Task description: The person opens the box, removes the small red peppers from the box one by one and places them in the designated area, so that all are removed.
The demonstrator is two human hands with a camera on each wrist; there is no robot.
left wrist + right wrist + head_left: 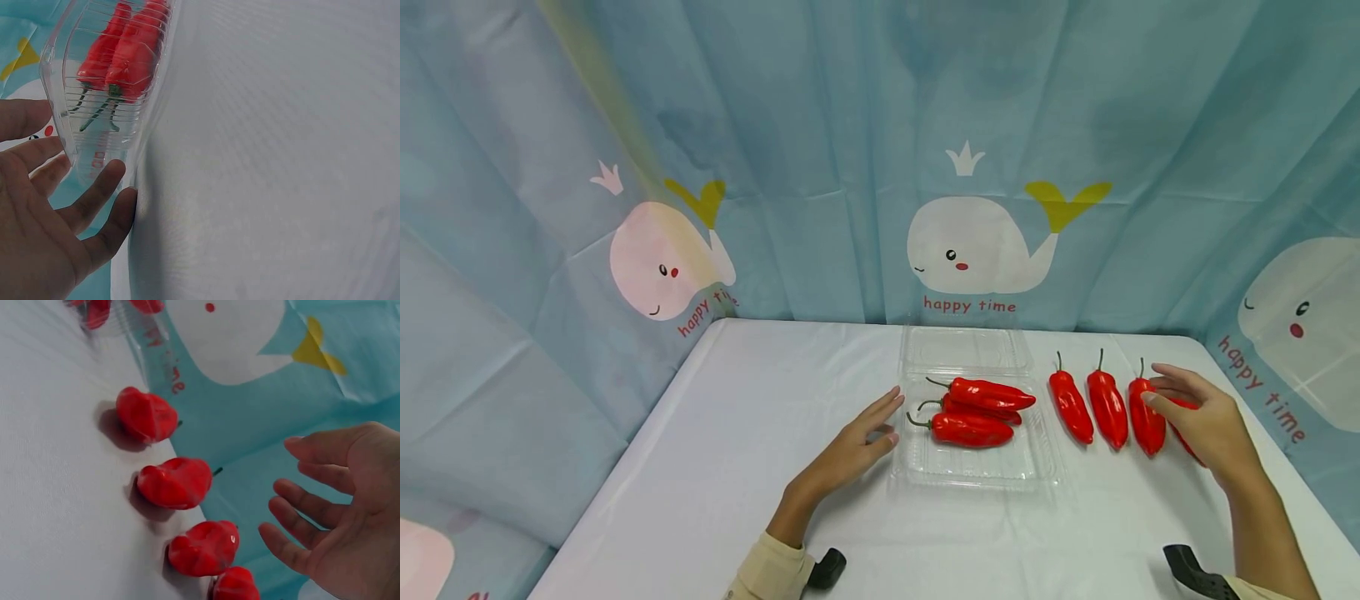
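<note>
At three o'clock on the table (775, 500), the right hand (1206, 421) is hovering open-fingered over the fourth red pepper (1183, 429) (likely light, glossy, slippery); grip mid-body. The left hand (857, 446) is resting open.

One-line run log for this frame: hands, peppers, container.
left hand: open, at clear container left edge | right hand: open, over rightmost of four loose peppers | container: lid open, three peppers inside
</note>
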